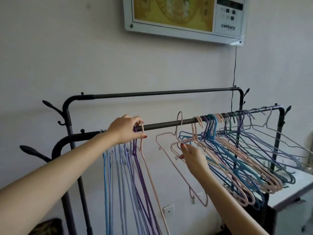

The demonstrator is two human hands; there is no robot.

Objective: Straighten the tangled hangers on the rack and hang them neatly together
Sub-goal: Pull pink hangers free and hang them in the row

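Observation:
A black rack's front rail point(162, 123) runs left to right. On its left end hang several blue and purple hangers point(125, 180) close together, with a pink hanger point(149, 168) as the rightmost. My left hand point(126, 129) grips the hooks of this group at the rail. A tangled bunch of pink, blue and purple hangers point(240, 160) hangs on the right half. My right hand point(191, 154) pinches a pink hanger point(171, 160) by its shoulder wire. That hanger's hook point(179, 117) stands just above the rail.
A second, higher rail point(162, 93) runs behind. Coat hooks point(50, 106) stick out from the rack's left post. A framed board point(184, 19) hangs on the wall, with a black cable point(234, 68) running down. A white table point(291, 189) stands at the right.

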